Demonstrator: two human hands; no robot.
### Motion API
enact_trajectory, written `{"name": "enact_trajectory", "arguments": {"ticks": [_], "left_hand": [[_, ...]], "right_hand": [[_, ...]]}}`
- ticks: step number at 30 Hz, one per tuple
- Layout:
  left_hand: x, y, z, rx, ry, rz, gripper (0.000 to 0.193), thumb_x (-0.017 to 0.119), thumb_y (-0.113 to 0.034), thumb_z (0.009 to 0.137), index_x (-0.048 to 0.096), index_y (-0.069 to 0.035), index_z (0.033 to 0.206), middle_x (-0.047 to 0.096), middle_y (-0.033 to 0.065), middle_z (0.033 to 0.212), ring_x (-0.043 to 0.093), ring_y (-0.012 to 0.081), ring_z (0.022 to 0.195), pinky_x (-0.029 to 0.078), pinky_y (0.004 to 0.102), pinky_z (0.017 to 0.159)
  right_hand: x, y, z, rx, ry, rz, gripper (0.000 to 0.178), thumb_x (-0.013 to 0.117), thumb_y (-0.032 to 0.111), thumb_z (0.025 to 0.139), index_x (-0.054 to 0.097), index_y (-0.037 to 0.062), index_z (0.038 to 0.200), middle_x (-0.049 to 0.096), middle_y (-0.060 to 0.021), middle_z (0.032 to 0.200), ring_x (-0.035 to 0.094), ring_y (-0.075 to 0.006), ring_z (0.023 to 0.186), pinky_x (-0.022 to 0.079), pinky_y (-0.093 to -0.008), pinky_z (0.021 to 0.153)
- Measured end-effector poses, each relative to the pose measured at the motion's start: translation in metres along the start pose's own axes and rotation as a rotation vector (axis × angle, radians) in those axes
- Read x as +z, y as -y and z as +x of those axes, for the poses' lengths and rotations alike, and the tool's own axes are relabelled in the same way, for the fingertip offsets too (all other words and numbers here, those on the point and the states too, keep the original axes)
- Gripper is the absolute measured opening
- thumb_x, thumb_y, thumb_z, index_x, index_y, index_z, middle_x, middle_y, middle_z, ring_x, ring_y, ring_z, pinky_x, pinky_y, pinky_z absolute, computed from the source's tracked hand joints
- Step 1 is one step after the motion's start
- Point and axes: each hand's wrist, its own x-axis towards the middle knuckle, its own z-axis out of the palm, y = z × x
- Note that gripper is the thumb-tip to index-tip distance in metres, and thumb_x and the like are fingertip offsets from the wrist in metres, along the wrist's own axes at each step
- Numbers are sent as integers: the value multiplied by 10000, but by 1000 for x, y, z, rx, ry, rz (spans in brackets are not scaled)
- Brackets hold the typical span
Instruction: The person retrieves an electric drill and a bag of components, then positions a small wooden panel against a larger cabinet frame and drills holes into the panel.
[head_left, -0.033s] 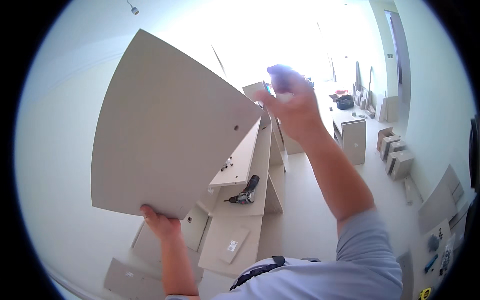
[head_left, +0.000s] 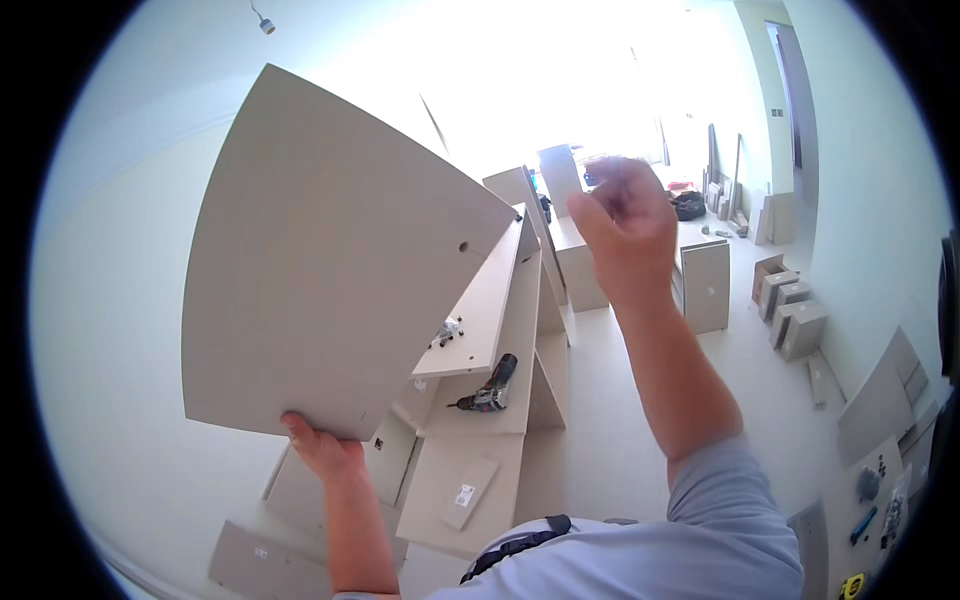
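Observation:
My left hand [head_left: 325,450] grips the lower edge of a large pale grey board [head_left: 320,260], thumb on its face and the other fingers hidden behind. The board stands tilted in front of me, with a round hole near its right edge. A small dark fitting [head_left: 519,216] shows at its right corner. To the right of that corner, my raised right hand [head_left: 635,230] has its fingers curled in toward the thumb; whatever they hold cannot be made out. Below lies a cordless drill [head_left: 490,385] on a cabinet part. Small loose fittings [head_left: 447,332] rest on the pale panel beside it.
A partly built cabinet [head_left: 535,300] stretches away ahead. Along the right wall stand several small boxes [head_left: 803,328] and leaning boards [head_left: 880,395]. A blue-handled tool [head_left: 862,526] and a yellow tape measure [head_left: 852,587] lie at the lower right. A small labelled board [head_left: 468,493] lies near my waist.
My right hand has moved right and slightly down, away from the board's corner, and its fingers have curled in. The board has shifted slightly left; my left hand keeps its grip.

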Motion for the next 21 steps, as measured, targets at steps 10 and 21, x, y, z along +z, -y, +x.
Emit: {"name": "enact_trajectory", "arguments": {"ticks": [10, 21], "left_hand": [[26, 10, -14, -55, -13, 20, 1051, 675, -772, 869, 396, -49, 1579, 468, 89, 1577, 493, 313, 1424, 475, 495, 1162], [30, -10, -63, -510, -112, -45, 819, 464, -686, 1054, 321, -134, 1643, 426, 93, 1632, 457, 325, 1466, 452, 514, 1172]], "right_hand": [[-3, 14, -42, -291, 222, -539, 989, 738, 212, 845, 218, 25, 1665, 359, -241, 1647, 182, -437, 1607, 204, -564, 1282], [-12, -15, -58, 56, 378, 367, 640, 722, 81, 972, 444, -9, 1542, 658, -165, 1333, 667, -228, 1215, 537, -371, 1023]]}}
